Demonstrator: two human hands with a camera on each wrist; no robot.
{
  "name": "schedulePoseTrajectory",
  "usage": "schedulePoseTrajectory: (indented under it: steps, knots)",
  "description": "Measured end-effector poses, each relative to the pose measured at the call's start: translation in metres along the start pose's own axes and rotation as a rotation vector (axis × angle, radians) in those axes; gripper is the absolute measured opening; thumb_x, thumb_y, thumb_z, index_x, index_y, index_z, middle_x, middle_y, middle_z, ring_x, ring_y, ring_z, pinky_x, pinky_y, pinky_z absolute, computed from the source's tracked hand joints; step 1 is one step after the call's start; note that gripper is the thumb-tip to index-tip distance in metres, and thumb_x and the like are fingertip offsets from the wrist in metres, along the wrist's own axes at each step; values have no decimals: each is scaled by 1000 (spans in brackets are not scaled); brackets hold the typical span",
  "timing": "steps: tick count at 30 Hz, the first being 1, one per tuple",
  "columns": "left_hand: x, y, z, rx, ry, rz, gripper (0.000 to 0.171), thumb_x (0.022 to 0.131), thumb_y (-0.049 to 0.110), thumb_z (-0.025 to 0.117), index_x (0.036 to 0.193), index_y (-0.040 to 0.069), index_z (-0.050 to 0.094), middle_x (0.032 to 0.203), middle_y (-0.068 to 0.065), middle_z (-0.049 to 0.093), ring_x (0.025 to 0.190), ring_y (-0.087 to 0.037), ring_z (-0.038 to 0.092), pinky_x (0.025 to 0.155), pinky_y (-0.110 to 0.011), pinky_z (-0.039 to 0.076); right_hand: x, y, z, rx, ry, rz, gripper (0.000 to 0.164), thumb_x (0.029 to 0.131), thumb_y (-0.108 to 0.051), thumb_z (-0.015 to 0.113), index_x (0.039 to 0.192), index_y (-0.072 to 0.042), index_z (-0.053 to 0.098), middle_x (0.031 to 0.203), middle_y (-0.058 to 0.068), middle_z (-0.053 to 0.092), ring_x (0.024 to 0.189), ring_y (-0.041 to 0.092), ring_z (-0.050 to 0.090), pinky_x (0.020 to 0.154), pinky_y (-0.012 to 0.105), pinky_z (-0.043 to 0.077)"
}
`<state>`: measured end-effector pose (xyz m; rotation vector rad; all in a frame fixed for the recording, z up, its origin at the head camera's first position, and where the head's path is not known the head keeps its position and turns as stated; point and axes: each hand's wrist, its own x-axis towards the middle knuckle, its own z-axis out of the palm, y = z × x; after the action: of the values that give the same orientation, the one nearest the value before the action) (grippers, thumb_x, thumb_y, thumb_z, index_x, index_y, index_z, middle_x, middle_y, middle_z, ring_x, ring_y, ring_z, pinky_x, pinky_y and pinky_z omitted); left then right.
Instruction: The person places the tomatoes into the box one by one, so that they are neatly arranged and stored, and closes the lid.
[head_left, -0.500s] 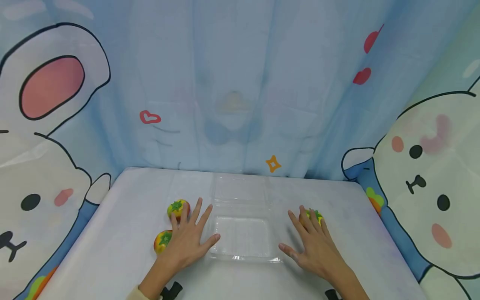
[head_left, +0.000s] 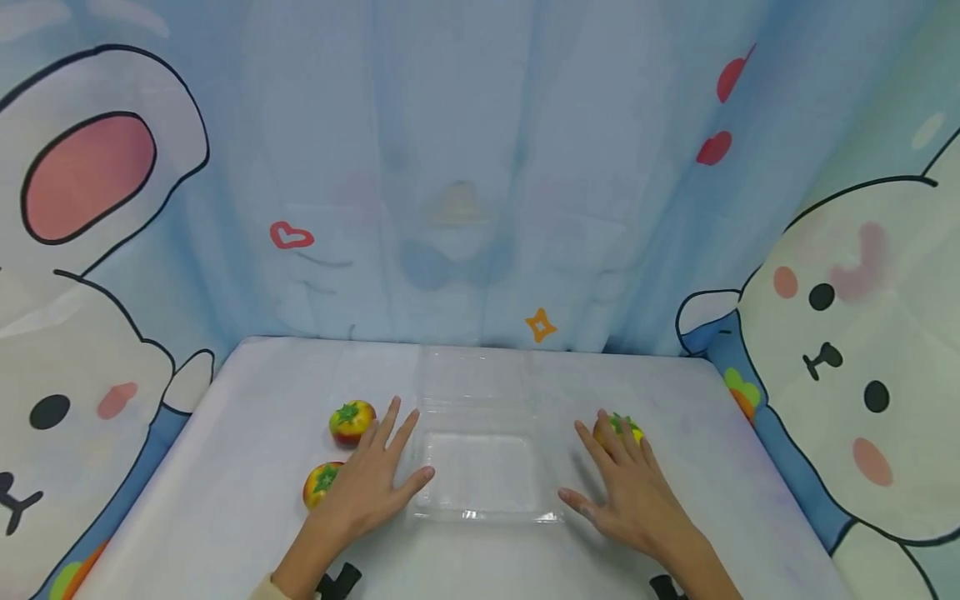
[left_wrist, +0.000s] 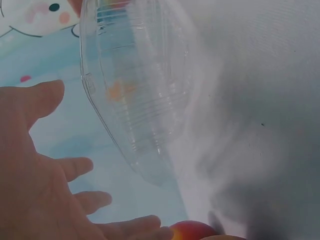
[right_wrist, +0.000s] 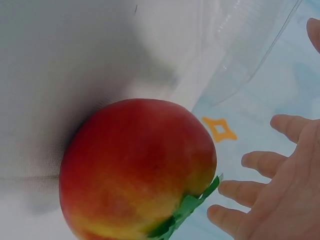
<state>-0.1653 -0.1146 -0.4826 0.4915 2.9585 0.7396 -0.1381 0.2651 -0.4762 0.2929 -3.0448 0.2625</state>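
A clear plastic clamshell box (head_left: 483, 473) lies with its lid laid back, between the two hands. My left hand (head_left: 367, 492) is held left of it, palm down, fingers spread and holding nothing. Beside that hand are two red-and-yellow fruits with green leafy tops, a back one (head_left: 352, 422) and a front one (head_left: 321, 485) partly hidden by the hand. To the right of the box, my right hand (head_left: 633, 504) is likewise spread and holds nothing. In the head view its fingers overlap a third such fruit (right_wrist: 140, 165), which appears large in the right wrist view.
A white cloth covers the table (head_left: 465, 567). Behind it hangs a blue curtain (head_left: 457, 100) with cartoon animals at both sides. Dark wrist-camera parts (head_left: 339, 581) show at the front edge of the head view.
The head view has shifted slightly. My left hand's outer fingers have drawn in and uncovered more of the back left fruit. The right hand, the box and the fruits stay about the same.
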Motion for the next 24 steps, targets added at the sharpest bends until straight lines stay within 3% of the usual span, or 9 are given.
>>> schedulePoseTrajectory:
  steps: [8,15,24]
  knots:
    - [2,-4,2,-103,-47,-3,87,100,71,51,171,28,21,182,-4,-1,163,-42,26,119,-71,40,-4,5,0,-7,-22,30,104,87,-74,69,167,-19,33,175,22,26,158,55,24,122,81,20]
    - [6,-10,5,-199,-89,14,88,100,62,60,171,29,20,182,-3,0,164,-41,26,120,-70,39,-10,9,-5,-13,-55,58,109,83,-75,73,167,-18,34,174,21,28,156,57,26,117,84,23]
    - [5,-16,7,-325,-153,46,93,97,60,64,171,24,20,182,-5,0,164,-40,26,122,-70,38,-18,22,-12,22,-163,161,115,77,-77,76,162,-9,40,169,33,31,154,63,20,119,83,19]
